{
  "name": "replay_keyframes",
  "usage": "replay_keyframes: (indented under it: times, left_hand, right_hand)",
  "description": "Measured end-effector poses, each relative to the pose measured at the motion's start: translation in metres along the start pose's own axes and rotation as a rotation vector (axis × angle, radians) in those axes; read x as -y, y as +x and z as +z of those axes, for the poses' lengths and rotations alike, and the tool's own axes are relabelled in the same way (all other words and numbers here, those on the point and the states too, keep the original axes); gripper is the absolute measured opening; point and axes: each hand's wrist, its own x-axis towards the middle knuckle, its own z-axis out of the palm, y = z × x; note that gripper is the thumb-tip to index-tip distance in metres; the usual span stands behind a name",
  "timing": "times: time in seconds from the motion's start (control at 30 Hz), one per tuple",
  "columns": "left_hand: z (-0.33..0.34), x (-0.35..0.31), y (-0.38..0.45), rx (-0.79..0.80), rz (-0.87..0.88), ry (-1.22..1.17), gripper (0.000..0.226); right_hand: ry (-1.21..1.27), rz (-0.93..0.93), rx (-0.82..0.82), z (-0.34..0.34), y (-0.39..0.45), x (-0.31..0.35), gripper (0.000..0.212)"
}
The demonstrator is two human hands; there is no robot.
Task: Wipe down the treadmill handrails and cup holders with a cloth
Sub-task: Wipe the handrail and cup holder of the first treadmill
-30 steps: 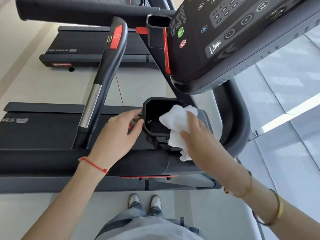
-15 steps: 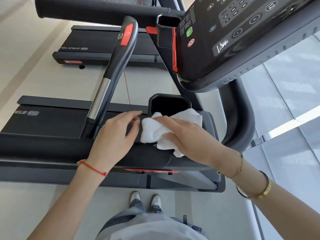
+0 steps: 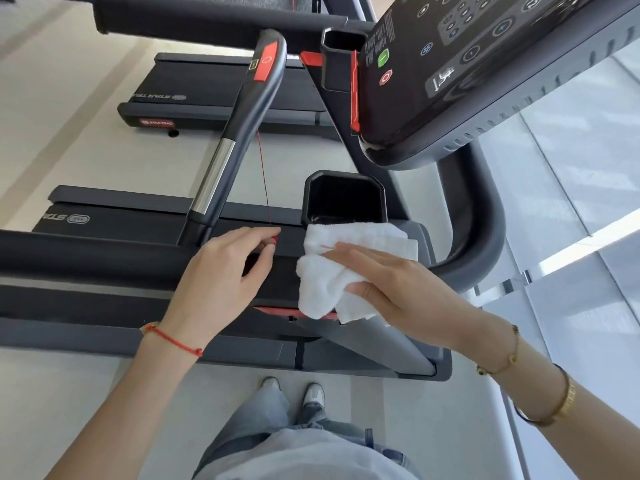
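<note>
— Cloth (image 3: 332, 271): where have you got it?
— Your right hand (image 3: 398, 289) has it pressed on the dark ledge just below the cup holder (image 3: 346, 199). It is white and bunched, its top edge touching the holder's near rim, its lower folds hanging over the ledge's front.
— How is that grip set?
— Your fingers lie fairly straight across the top of the cloth, and your thumb tucks under its right edge, so you pinch the fabric between thumb and fingers.
— And my left hand (image 3: 221, 275)?
— It rests on the handrail (image 3: 86, 258) just left of the cloth, not touching it. The fingers are loosely bent and hold nothing. The fingertips sit by a small red clip (image 3: 274, 240), and a thin red cord (image 3: 264, 174) runs up from there.
— What surrounds the holder?
— An upright grip bar (image 3: 239, 133), with a silver band and a red patch near its top, rises to its left. The console (image 3: 485, 64) overhangs it on the upper right. A second cup holder (image 3: 343, 46) sits farther up beside the console.
— Anything below?
— Your shoes (image 3: 294, 389) stand on the pale floor (image 3: 69, 410).
</note>
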Motion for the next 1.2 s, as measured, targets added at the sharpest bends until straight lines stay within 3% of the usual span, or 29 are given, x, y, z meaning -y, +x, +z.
replay_keyframes:
  times: [0.23, 0.5, 0.87, 1.2]
  left_hand:
    - [-0.017, 0.029, -0.017, -0.075, 0.054, 0.085, 0.025]
    - [-0.048, 0.074, -0.034, -0.080, 0.122, 0.138, 0.020]
    - [-0.093, 0.140, -0.049, -0.082, 0.152, 0.178, 0.018]
    - [-0.128, 0.177, -0.054, -0.049, 0.081, 0.210, 0.025]
  right_hand:
    - [-0.265, -0.045, -0.075, 0.030, 0.015, 0.024, 0.047]
    - [-0.505, 0.048, -0.216, 0.073, 0.048, 0.066, 0.050]
    - [-0.539, 0.166, -0.327, 0.131, 0.134, 0.151, 0.048]
    - [-0.437, 0.230, -0.431, 0.132, 0.130, 0.151, 0.043]
